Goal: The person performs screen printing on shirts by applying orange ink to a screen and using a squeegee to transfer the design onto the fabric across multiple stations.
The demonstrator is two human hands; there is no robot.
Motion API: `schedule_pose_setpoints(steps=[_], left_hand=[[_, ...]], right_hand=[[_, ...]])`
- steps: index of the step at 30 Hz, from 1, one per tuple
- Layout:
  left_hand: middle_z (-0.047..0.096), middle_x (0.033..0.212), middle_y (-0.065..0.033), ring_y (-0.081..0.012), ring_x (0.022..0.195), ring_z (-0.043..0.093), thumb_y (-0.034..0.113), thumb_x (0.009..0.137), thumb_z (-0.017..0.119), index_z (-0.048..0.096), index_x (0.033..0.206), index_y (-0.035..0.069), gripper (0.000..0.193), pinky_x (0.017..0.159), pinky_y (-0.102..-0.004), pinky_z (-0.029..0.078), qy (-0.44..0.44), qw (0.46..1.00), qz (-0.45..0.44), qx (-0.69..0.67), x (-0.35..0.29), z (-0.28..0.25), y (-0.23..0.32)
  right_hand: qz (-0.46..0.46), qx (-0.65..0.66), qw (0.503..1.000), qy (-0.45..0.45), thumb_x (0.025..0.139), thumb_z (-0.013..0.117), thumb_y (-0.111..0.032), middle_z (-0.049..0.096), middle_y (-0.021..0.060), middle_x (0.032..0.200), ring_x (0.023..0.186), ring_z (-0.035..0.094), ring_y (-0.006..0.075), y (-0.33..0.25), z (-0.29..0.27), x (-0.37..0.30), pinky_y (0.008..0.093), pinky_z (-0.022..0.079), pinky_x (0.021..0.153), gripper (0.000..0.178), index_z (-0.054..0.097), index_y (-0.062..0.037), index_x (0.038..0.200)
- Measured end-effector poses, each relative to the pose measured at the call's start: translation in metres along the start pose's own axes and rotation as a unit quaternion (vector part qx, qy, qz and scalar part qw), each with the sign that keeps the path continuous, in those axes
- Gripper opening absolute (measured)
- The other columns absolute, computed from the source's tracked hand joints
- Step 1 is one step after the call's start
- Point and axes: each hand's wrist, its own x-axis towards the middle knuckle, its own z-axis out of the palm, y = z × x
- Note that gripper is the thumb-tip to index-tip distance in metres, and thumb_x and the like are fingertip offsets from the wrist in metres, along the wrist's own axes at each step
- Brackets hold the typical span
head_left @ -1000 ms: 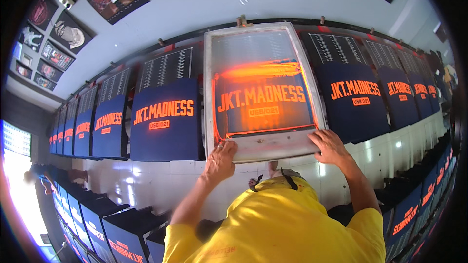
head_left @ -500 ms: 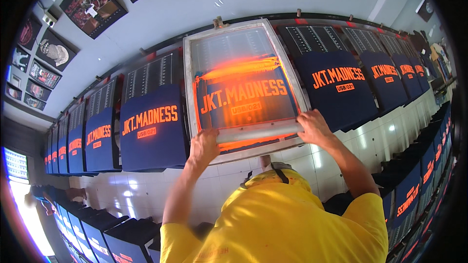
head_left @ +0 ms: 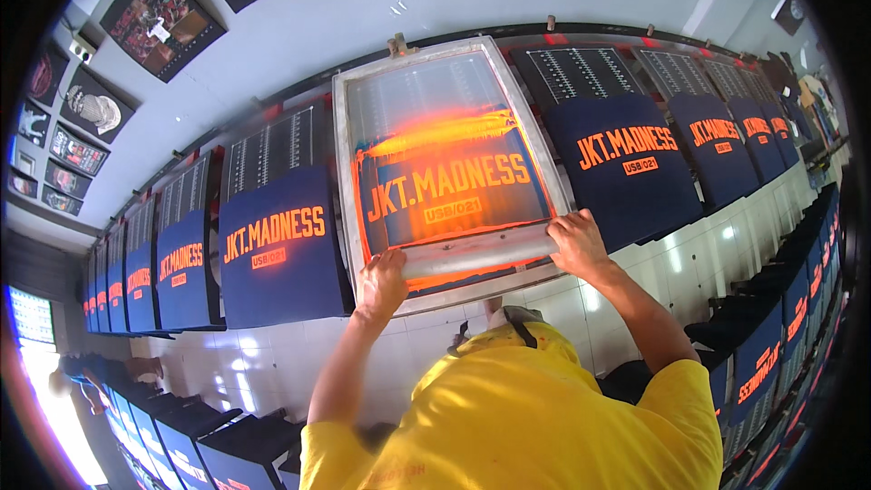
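A grey-framed printing screen point(head_left: 356, 181) smeared with orange ink lies over a navy shirt on the long table. Across its near end rests a grey squeegee bar point(head_left: 474, 255). My left hand point(head_left: 383, 283) grips the bar's left end and my right hand point(head_left: 573, 243) grips its right end. Orange ink shows along the screen just below the bar and in a streak near the screen's far part.
Navy shirts with orange lettering lie in a row on both sides, such as the shirt on the left point(head_left: 281, 249) and the shirt on the right point(head_left: 626, 168). The white tiled table front point(head_left: 689, 263) runs below them. More navy shirts point(head_left: 758, 367) hang lower down. Framed pictures point(head_left: 163, 18) hang on the wall.
My hands have closed on the squeegee bar at the screen's near end, where before they lay on the frame's lower edge. The view has tilted, so the row slopes more.
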Motion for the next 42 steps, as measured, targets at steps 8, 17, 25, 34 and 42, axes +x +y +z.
schedule_pose_setpoints(steps=[8,17,25,34,42], left_hand=[[0.069,0.103,-0.0077,-0.0267,0.092,0.07,-0.005,0.063,0.062,0.067,0.096,0.005,0.034,0.078,-0.0357,0.058,0.064,0.997,0.029,-0.018,-0.032,0.013,0.008],[0.068,0.108,-0.0086,-0.0265,0.095,0.069,-0.002,0.064,0.06,0.066,0.099,0.005,0.036,0.079,-0.0357,0.058,0.092,0.994,0.051,0.008,0.037,0.033,-0.026],[0.067,0.093,-0.0092,-0.0289,0.076,0.068,0.001,0.068,0.063,0.065,0.099,0.008,0.032,0.067,-0.04,0.057,0.035,0.999,0.01,0.022,0.137,0.038,-0.074],[0.07,0.092,-0.0134,-0.0336,0.084,0.069,0.003,0.074,0.062,0.069,0.106,0.009,0.033,0.076,-0.0444,0.056,-0.058,0.996,-0.048,0.048,0.192,-0.001,-0.077],[0.068,0.093,-0.0127,-0.0329,0.087,0.068,0.0,0.073,0.061,0.066,0.099,0.004,0.027,0.075,-0.0434,0.057,0.013,0.999,-0.029,-0.013,0.077,-0.028,-0.058]], right_hand=[[0.017,0.01,1.0,-0.001,0.057,0.071,-0.006,0.06,0.0063,0.096,0.083,0.06,0.0232,-0.016,-0.001,-0.026,0.0385,0.038,0.08,0.035,0.06,-0.0051,0.091],[-0.004,-0.016,1.0,0.02,0.058,0.065,-0.002,0.061,0.0061,0.087,0.077,0.058,0.0231,0.036,0.026,0.051,0.038,0.04,0.076,0.026,0.06,-0.004,0.084],[-0.019,-0.014,1.0,-0.006,0.06,0.07,-0.005,0.064,0.0088,0.078,0.079,0.064,0.0254,0.1,0.046,0.166,0.039,0.044,0.078,0.018,0.061,-0.0049,0.076],[-0.02,-0.008,0.999,-0.036,0.065,0.075,-0.012,0.069,0.0106,0.082,0.083,0.067,0.0273,0.117,0.027,0.215,0.0419,0.045,0.081,0.018,0.066,-0.0057,0.08],[-0.047,0.004,0.999,0.002,0.063,0.077,-0.015,0.063,0.0067,0.084,0.086,0.063,0.0248,0.04,-0.001,0.128,0.0414,0.041,0.082,0.025,0.064,-0.0065,0.083]])
